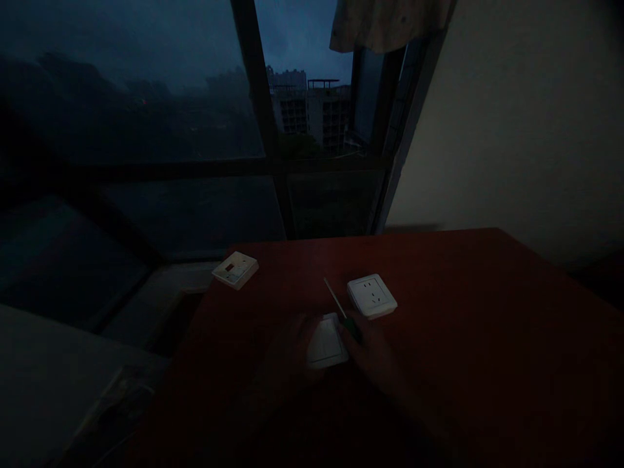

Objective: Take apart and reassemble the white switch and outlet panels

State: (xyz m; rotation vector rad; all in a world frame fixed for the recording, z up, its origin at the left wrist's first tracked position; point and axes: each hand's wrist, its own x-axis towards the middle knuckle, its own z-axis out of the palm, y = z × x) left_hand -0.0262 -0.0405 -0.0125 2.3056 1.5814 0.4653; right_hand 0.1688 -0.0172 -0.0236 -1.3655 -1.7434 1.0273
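Note:
A white wall switch (325, 344) lies in front of me near the middle of the red-brown table. My left hand (292, 348) is closed around its left edge, though the dark hides most of the fingers. In my right hand (373, 351) is a screwdriver (336, 299) gripped by its green handle, its thin shaft slanting up and left, away from me. That hand is close against the switch's right side; whether it also touches the switch I cannot tell. Just beyond it sits a white wall socket (372, 296) with its slotted face up.
A white mounting box (236, 270) with a rectangular hole stands by the table's far left corner. The red-brown table (468, 292) reaches to the windows (190, 208) and a pale wall (517, 117) on the right. The room is very dark.

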